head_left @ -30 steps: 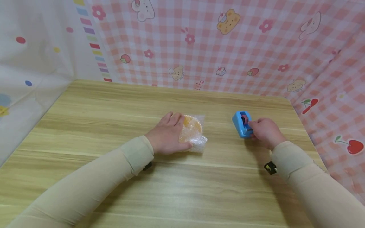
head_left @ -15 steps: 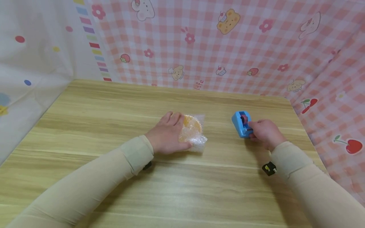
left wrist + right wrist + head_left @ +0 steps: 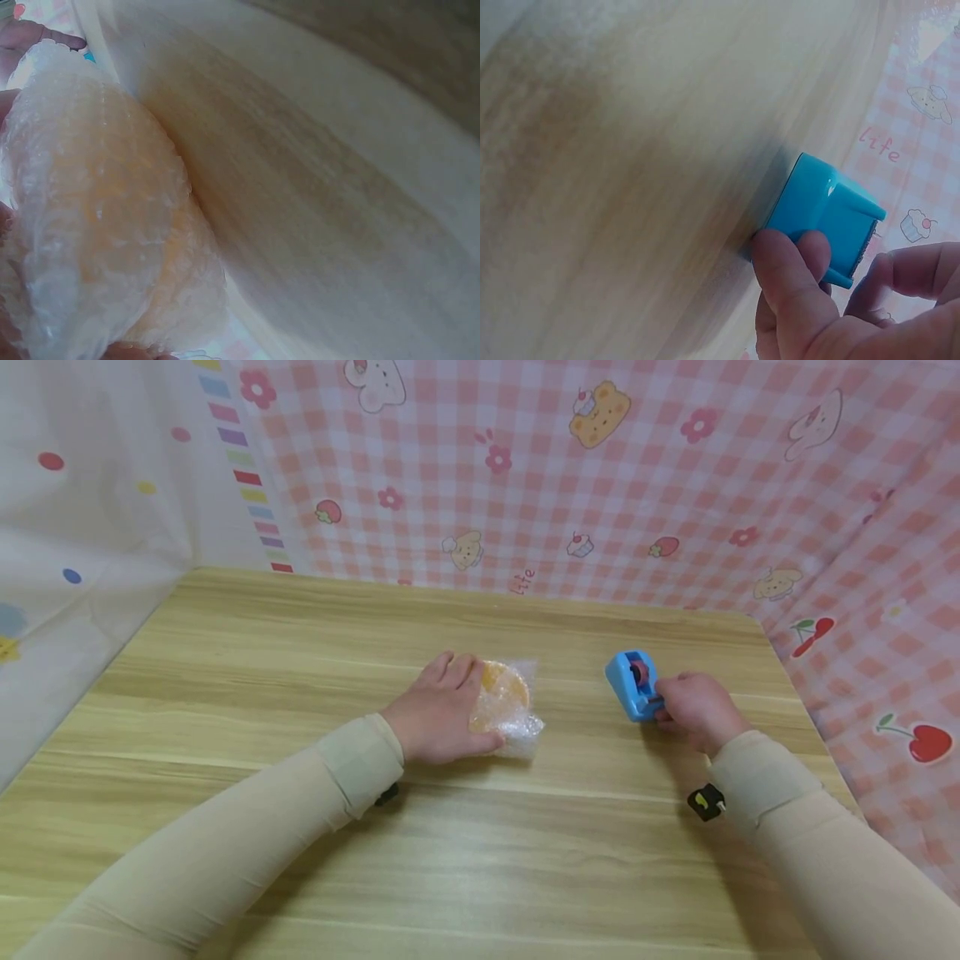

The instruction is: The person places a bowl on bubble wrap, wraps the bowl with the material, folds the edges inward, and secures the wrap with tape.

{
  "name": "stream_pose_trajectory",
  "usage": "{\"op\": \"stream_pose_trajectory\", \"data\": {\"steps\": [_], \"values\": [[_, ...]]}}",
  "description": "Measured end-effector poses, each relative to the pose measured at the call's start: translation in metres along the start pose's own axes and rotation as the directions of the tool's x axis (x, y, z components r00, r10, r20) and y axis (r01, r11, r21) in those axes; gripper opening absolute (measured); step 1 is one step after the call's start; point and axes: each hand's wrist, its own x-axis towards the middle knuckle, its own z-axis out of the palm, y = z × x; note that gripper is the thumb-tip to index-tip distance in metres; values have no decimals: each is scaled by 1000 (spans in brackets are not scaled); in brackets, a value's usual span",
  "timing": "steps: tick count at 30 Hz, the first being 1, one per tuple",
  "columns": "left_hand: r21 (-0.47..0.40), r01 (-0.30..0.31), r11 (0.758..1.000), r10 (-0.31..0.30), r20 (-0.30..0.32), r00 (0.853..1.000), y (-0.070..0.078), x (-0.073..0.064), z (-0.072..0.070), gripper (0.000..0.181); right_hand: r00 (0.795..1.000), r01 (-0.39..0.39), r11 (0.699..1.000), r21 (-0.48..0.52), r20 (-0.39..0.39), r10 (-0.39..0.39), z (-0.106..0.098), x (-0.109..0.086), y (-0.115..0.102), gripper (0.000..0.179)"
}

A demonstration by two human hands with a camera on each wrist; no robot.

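A round yellow-orange item in bubble wrap (image 3: 506,702) lies mid-table. My left hand (image 3: 438,714) holds it from the left, fingers over its far side and thumb on its near side. In the left wrist view, the clear bubble wrap (image 3: 105,202) fills the left half, with bits of fingers at its edges. To the right stands a blue tape dispenser (image 3: 632,685) with a reddish core. My right hand (image 3: 701,708) grips its cutter end. In the right wrist view, fingertips (image 3: 780,259) press the dispenser's front beside the toothed blade. I cannot make out any tape between the fingers.
The wood-grain table (image 3: 450,860) reaches a pink checked cloth (image 3: 517,502) at the back and right. A white dotted cloth (image 3: 97,502) hangs on the left. A small black device (image 3: 707,802) hangs beneath the right wrist.
The tape dispenser has shifted very slightly left at my right hand. My left hand stays on the bubble-wrapped item. The head view has drifted a little.
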Motion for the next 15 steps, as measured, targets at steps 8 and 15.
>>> {"op": "stream_pose_trajectory", "data": {"steps": [8, 15], "values": [[-2, 0, 1000, 0, 2, 1000, 1, -1, -1, 112, 1000, 6, 999, 32, -6, -5, 0, -1, 1, 55], [-2, 3, 1000, -3, 8, 1000, 1, -1, -1, 113, 1000, 7, 1000, -9, 5, -7, -3, -1, 2, 70]]}}
